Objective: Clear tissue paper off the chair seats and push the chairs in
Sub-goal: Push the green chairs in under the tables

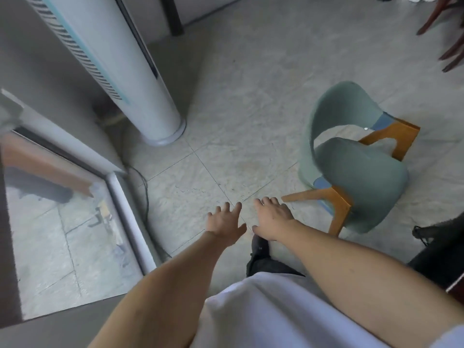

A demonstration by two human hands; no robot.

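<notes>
Both bare hands reach out empty over the pale tiled floor (226, 101).

Left hand (224, 223) and right hand (272, 218) hold nothing, fingers spread. Just right stands the teal upholstered chair with orange wooden legs (356, 177), seat bare of tissue; likely light yet rigid, best taken by its curved backrest.

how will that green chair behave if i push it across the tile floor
The green chair will probably slide rather than roll: its wooden legs show no wheels. The tiled floor looks smooth, so little drag. A high push on the curved backrest might tip it.
</notes>
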